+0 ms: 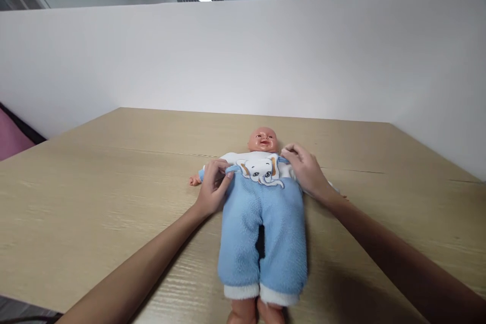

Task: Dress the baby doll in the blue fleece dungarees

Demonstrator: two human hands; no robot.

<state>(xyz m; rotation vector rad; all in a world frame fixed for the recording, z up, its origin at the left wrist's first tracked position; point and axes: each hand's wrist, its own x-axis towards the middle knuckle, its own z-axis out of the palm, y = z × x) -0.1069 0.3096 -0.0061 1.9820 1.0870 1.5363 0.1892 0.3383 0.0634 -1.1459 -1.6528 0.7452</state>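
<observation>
A baby doll point(263, 139) lies on its back on the wooden table, head away from me. It wears a white top and fluffy light blue pants point(243, 228) with white cuffs. An elephant face patch point(261, 169) sits on the chest above the waist. My left hand point(213, 185) pinches the blue strap point(232, 168) at the left side of the patch. On the other side, my right hand point(304, 168) is closed at the doll's shoulder, its fingers on the right blue strap point(283, 160). The doll's right-side arm is mostly behind my right wrist.
The wooden table point(114, 187) spreads out around the doll, with a seam across it. A white partition point(228, 61) rises at its back and sides. Something pink with a black edge point(15, 134) shows at the far left.
</observation>
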